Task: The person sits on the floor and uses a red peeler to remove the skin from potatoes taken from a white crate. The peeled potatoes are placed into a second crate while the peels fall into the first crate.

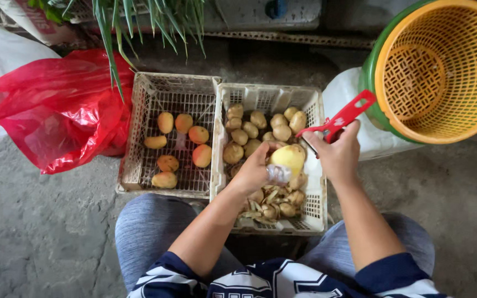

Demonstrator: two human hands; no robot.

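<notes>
My left hand (253,171) grips a pale yellow, partly peeled potato (289,158) above the right white crate (314,212). My right hand (339,154) holds a red peeler (343,116), whose blade end rests against the potato's right side. The crate under my hands holds several unpeeled brown potatoes (258,131) at its far end and a heap of peelings (271,203) at the near end. A second white crate (139,160) to the left holds several peeled yellow-orange potatoes (199,134).
A yellow mesh basket (443,72) nested in a green bowl stands at the upper right on a white sack. A red plastic bag (56,110) lies left of the crates. Green leaves (139,16) hang over the top. My knees flank the crates on the concrete floor.
</notes>
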